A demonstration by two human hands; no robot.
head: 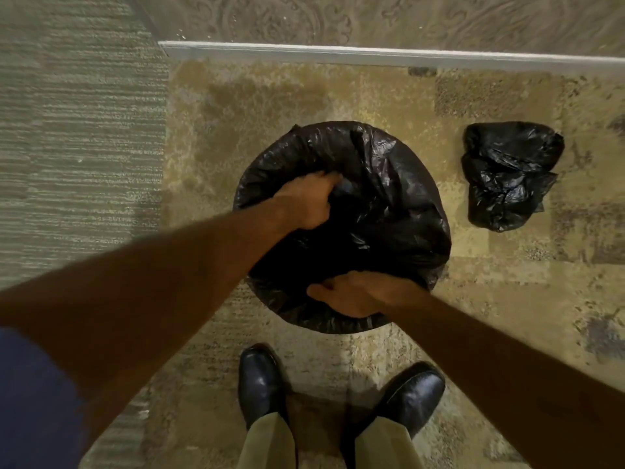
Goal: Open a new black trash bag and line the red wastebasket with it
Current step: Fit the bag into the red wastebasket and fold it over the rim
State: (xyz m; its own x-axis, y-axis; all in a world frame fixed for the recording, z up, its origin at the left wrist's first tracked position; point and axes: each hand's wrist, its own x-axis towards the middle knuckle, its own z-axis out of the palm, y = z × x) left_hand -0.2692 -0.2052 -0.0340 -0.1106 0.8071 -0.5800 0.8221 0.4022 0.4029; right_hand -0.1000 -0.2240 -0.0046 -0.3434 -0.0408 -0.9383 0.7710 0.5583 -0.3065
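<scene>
A black trash bag (389, 184) is spread over the round wastebasket on the floor in front of me, covering its whole rim, so no red shows. My left hand (307, 201) reaches into the bag's opening at the left and is closed on a fold of the plastic. At the near rim my right hand (351, 296) grips the bag's edge, fingers curled over it. The inside of the bag is dark and I cannot see its bottom.
A second black bag (507, 174), bunched up and tied, lies on the patterned carpet to the right of the basket. A white baseboard (372, 54) and wall run behind it. My two black shoes (260, 380) stand just in front of the basket.
</scene>
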